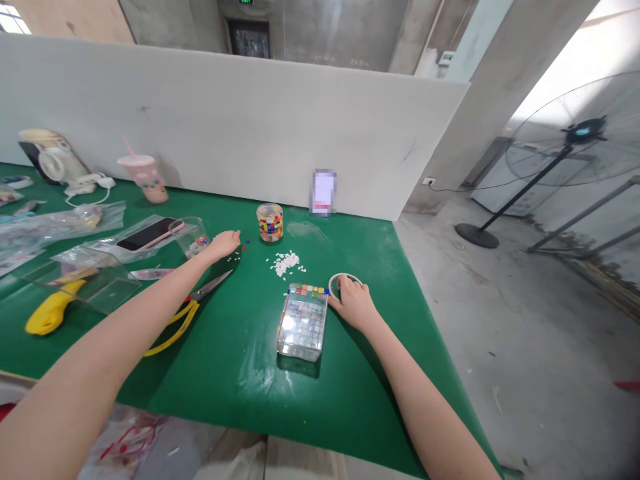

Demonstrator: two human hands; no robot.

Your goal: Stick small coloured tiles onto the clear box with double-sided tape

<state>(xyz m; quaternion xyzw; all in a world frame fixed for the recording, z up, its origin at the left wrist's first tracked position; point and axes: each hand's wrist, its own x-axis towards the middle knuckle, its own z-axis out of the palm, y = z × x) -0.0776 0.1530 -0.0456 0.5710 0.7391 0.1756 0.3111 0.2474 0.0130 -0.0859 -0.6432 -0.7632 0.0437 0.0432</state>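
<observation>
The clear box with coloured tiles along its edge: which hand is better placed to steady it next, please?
Probably the right hand: it is close beside the upper right corner of the clear box, at the white ring. The left hand is farther off, near the small clear cup.

We are facing a white partition (240, 127) along a green counter (370, 393). Behind, a grey wall (330, 33) is rising; upper left, a window (14, 19) is glowing. Right, a pedestal fan (583, 131) is standing on grey, littered floor (450, 300).
</observation>
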